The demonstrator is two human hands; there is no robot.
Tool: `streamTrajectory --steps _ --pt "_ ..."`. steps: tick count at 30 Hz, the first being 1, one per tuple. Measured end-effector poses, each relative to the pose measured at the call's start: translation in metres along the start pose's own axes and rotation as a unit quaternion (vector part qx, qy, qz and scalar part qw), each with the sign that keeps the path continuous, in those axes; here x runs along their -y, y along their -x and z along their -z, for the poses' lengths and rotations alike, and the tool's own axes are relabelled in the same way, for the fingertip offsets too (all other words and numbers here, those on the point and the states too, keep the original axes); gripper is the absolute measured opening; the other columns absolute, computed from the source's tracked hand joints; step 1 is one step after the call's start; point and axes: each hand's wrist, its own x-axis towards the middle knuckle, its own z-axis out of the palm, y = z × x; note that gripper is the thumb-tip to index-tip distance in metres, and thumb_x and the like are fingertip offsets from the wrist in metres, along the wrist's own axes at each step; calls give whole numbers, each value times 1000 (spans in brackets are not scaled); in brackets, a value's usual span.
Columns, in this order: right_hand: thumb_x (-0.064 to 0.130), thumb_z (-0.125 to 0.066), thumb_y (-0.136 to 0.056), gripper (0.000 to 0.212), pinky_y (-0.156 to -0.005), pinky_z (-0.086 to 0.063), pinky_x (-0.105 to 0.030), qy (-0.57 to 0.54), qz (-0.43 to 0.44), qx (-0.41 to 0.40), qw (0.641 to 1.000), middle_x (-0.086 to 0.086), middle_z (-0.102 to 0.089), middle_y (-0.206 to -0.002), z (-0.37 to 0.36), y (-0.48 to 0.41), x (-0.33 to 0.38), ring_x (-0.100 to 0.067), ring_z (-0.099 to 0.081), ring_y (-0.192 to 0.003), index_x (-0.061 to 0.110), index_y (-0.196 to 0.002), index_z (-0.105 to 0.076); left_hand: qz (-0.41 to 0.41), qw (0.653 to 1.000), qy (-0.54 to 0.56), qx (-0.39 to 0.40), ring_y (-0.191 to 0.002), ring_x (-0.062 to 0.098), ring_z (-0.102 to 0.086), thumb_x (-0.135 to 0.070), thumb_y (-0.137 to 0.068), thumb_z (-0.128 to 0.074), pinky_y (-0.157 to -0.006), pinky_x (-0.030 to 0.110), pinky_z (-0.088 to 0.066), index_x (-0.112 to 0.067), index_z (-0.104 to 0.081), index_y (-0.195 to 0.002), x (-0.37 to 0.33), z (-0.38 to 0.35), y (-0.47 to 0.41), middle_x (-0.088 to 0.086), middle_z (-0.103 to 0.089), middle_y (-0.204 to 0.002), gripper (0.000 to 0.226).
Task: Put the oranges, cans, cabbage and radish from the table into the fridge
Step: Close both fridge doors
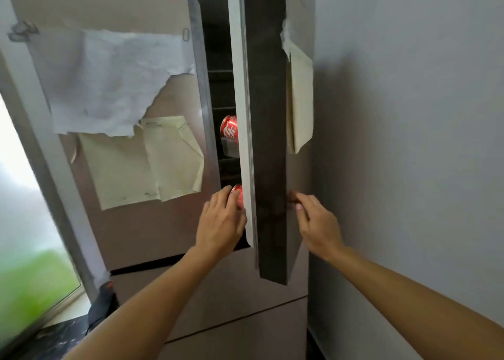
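Left hand (222, 220) is wrapped round a red cola can (237, 196), right at the thin gap where the fridge door (268, 141) stands open just a bit. Right hand (317, 223) holds the outer edge of that door, fingers curled on it. One second cola can (229, 129) sits higher up on a shelf (230, 147) inside. The gap looks tight. If the door swings back, it could pinch the left hand or knock the can loose, and the can might fall. Pulling the door wider first would help. No oranges, cabbage or radish show here.
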Motion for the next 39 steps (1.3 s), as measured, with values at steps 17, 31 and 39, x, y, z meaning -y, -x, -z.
streamTrajectory --steps 17,31,39 --pt "31 -58 -85 56 -109 -32 -50 135 268 -58 952 -18 -33 -152 -136 -108 -56 -33 -30 -142 19 -139 -50 86 975 -181 -92 -144 33 -17 -48 -97 -32 -114 49 -19 -9 -13 -150 72 -64 -70 19 -20 -156 68" --pt "45 -39 -96 63 -119 -6 -47 221 329 -126 909 -13 -8 -161 -196 -137 -88 -30 -12 -148 23 -152 -21 -15 949 -260 -179 -147 34 -3 -40 -99 -35 -117 55 -8 -22 -11 -153 135 -115 -84 16 4 -159 62" --pt "37 -56 -88 46 -109 -33 -52 115 243 -38 962 -12 -34 -153 -153 -119 -50 -28 -27 -144 20 -131 -57 -21 946 -262 -189 -147 33 -2 -41 -99 -35 -116 55 -10 -21 -11 -153 136 -116 -81 15 5 -160 62"
